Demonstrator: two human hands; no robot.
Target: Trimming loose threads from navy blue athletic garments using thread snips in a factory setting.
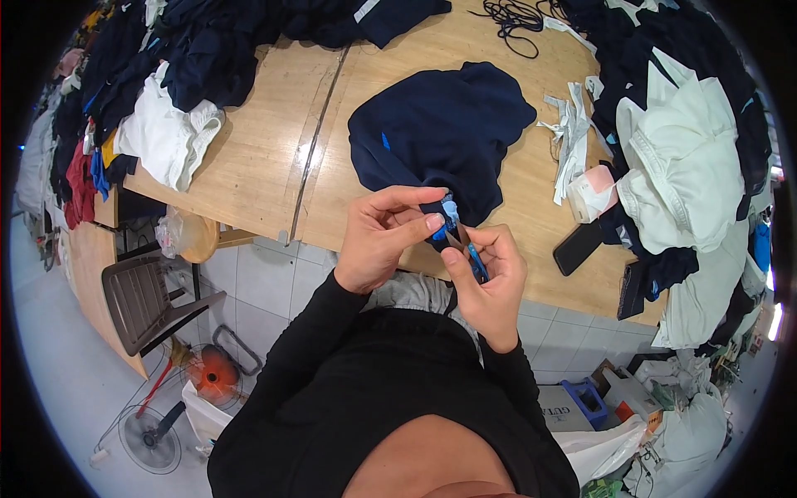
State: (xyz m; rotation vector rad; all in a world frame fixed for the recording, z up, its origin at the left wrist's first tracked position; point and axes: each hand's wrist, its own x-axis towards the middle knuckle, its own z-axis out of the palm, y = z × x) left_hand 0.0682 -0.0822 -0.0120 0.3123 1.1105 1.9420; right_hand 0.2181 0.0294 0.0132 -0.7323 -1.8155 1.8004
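Observation:
A dark navy garment (432, 133) lies bunched on the wooden table in front of me, its near end drawn toward the table's edge. My left hand (378, 236) pinches that end between thumb and fingers, where a light and bright blue patch (449, 212) shows. Closed around a small pair of blue-handled thread snips (476, 262), my right hand (491, 286) is just right of the patch. The snips' pointed blades reach up to the cloth; whether they touch it I cannot tell.
White garments (681, 158) are piled at the right, beside white cloth strips (570, 141) and a black phone (576, 249). More white cloth (170, 133) lies at the left. Dark cords (515, 21) lie at the far edge. A brown chair (145, 299) and fan (149, 436) stand lower left.

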